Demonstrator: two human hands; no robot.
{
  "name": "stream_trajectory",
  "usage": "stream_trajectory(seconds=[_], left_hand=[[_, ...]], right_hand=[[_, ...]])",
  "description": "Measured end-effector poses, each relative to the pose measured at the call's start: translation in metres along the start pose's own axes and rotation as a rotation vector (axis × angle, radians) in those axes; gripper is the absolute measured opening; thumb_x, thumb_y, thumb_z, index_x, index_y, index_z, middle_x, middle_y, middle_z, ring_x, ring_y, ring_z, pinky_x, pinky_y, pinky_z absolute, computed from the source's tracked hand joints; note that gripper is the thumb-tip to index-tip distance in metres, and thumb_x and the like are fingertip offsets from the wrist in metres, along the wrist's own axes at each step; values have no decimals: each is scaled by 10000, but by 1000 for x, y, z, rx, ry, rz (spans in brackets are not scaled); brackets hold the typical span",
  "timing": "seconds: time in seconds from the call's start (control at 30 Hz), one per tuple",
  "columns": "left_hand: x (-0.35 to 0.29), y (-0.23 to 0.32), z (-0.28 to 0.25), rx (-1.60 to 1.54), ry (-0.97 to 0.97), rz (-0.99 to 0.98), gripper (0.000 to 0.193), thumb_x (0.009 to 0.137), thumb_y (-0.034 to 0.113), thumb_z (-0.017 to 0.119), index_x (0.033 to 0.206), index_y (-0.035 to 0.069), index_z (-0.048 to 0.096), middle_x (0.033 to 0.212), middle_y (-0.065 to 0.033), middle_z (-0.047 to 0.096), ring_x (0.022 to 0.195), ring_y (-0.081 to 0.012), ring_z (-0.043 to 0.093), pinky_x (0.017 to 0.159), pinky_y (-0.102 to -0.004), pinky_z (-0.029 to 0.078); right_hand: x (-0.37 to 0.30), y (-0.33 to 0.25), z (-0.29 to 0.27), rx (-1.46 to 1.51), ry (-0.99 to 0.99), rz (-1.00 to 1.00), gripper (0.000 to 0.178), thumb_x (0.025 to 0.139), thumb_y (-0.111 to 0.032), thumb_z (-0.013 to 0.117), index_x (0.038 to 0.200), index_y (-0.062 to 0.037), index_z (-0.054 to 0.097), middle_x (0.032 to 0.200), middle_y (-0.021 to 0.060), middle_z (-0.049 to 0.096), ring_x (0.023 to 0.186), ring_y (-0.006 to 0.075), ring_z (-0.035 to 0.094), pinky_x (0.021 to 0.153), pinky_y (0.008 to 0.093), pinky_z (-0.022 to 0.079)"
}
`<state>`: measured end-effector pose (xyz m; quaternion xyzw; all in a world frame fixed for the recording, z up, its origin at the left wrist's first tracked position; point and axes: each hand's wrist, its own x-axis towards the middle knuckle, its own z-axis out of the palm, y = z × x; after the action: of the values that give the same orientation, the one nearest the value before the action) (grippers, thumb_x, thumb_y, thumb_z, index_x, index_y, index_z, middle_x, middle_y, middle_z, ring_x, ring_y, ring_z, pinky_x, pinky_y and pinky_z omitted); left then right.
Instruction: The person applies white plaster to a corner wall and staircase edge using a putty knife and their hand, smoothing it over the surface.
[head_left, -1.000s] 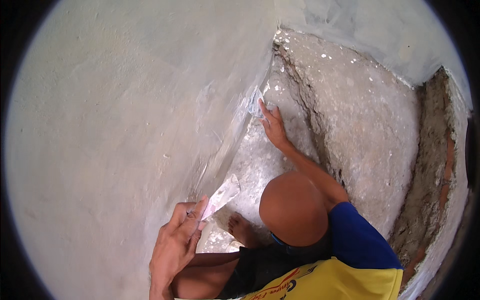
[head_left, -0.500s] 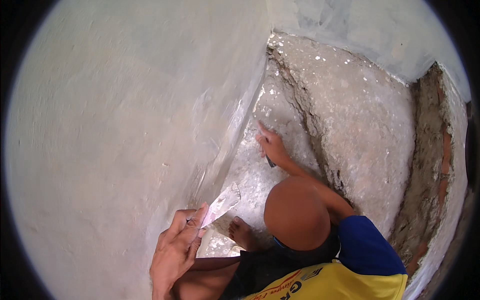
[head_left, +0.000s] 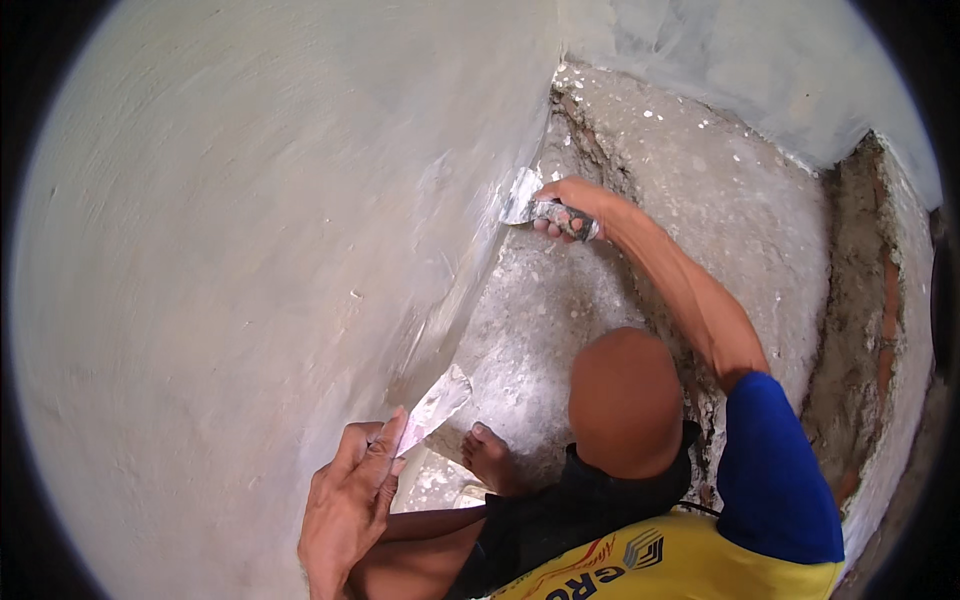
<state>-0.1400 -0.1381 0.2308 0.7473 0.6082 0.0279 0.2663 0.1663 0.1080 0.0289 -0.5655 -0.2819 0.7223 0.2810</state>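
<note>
My left hand [head_left: 345, 490] is closed round a whitish, putty-smeared putty knife [head_left: 438, 400], its blade pointing up and to the right, just off the lower wall. My right hand [head_left: 575, 208] grips a second putty knife [head_left: 520, 196] by its dark, speckled handle. That blade lies against the bottom of the grey plastered wall [head_left: 220, 250], near where the wall meets the floor. Wet-looking pale streaks [head_left: 440, 290] run along the wall's lower edge between the two tools.
The rough concrete floor [head_left: 540, 300] carries white splatters. A broken, cracked groove [head_left: 600, 160] crosses it, and a wider dug trench [head_left: 850, 320] with exposed brick lies at the right. Another wall [head_left: 740, 70] closes the far side. My bare foot [head_left: 488, 455] and bent knee [head_left: 628, 390] are close by.
My right hand has moved farther along the wall's foot, bringing its putty knife blade onto the wall. The left hand has stayed nearly still. My knee has shifted slightly right.
</note>
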Motion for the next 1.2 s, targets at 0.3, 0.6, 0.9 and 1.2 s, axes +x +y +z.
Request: stream_trajectory(seconds=[0.3,0.6,0.9,1.2], left_hand=[[-2,-11,1,92,38,108,493,862,39,648,1342,101,556,1062,-117,583,764,-339,637,681,-424,531],[12,1,-1,121,-5,85,495,858,-2,642,1338,97,566,1045,-141,601,761,-352,638,668,-428,501],[15,8,5,167,19,128,520,847,-2,650,1347,100,552,1035,-136,597,741,-351,630,652,-429,510],[8,4,-2,175,8,118,506,837,11,656,1329,83,559,1034,-117,586,731,-335,626,643,-431,511]], right_hand=[[42,-22,-22,-68,-354,20,222,966,-157,447,972,33,562,757,100,652,460,76,545,326,241,421],[16,-5,-33,-1,-369,-94,195,969,-182,481,980,-1,553,764,100,632,474,108,545,346,240,430],[44,-52,14,208,-367,97,210,976,-161,514,1023,41,545,752,121,629,486,109,567,354,230,486],[-6,-14,-13,263,-341,-17,188,970,-220,577,929,-44,522,699,62,604,596,104,620,469,289,556]])
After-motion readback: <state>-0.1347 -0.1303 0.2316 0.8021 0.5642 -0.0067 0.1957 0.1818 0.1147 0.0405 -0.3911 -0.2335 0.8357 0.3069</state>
